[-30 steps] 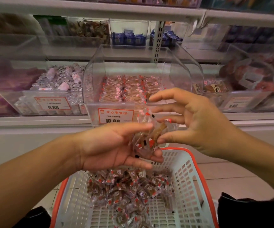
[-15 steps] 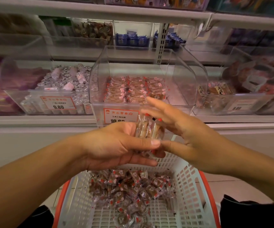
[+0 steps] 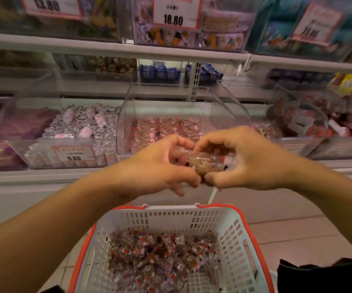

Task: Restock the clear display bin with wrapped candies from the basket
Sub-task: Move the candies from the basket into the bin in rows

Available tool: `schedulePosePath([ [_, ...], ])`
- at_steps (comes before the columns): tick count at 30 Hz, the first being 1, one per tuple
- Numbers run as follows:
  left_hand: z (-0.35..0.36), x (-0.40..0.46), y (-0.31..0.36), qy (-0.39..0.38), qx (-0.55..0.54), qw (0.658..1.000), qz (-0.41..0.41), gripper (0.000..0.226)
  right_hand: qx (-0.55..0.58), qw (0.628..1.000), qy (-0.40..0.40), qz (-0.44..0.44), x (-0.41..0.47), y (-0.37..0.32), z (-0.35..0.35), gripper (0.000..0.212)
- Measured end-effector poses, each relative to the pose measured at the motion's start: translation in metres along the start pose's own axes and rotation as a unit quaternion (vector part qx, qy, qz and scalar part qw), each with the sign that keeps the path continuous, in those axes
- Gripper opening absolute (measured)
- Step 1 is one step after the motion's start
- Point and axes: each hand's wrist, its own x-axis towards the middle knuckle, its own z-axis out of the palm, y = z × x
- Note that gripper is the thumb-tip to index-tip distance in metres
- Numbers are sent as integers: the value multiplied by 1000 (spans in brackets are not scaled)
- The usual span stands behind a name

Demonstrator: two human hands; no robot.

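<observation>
Bin (image 3: 170, 115): partly filled with neat rows.
Basket (image 3: 230, 227): many candies (image 3: 160, 256) left.
Grip: small stack (image 3: 200, 161) pinched between left hand (image 3: 156, 168) and right hand (image 3: 249, 159).

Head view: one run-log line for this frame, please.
phase: carrying to bin | left hand + right hand: both holding wrapped candies | clear display bin: part-filled | basket: candies remain
</observation>
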Motion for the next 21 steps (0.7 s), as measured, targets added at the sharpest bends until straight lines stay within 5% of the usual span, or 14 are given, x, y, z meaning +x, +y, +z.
schedulePosePath([
  [2, -9, 6, 3, 129, 7, 988, 83, 43, 3, 999, 37, 25, 18, 6, -25, 35],
  [4, -23, 11, 1, 261, 184, 926, 200, 30, -57, 995, 67, 57, 45, 18, -47, 34],
  [7, -38, 15, -9, 266, 460, 808, 252, 29, -261, 957, -24, 123, 90, 40, -55, 29],
  [9, -43, 18, -18, 235, 536, 776, 234, 30, -340, 922, -109, 151, 113, 54, -41, 25],
  [13, -45, 18, -21, 221, 555, 770, 224, 28, -327, 903, -207, 185, 135, 71, -13, 25],
  [21, -44, 22, -26, 218, 566, 765, 219, 26, -354, 907, -143, 179, 135, 87, 16, 28],
])
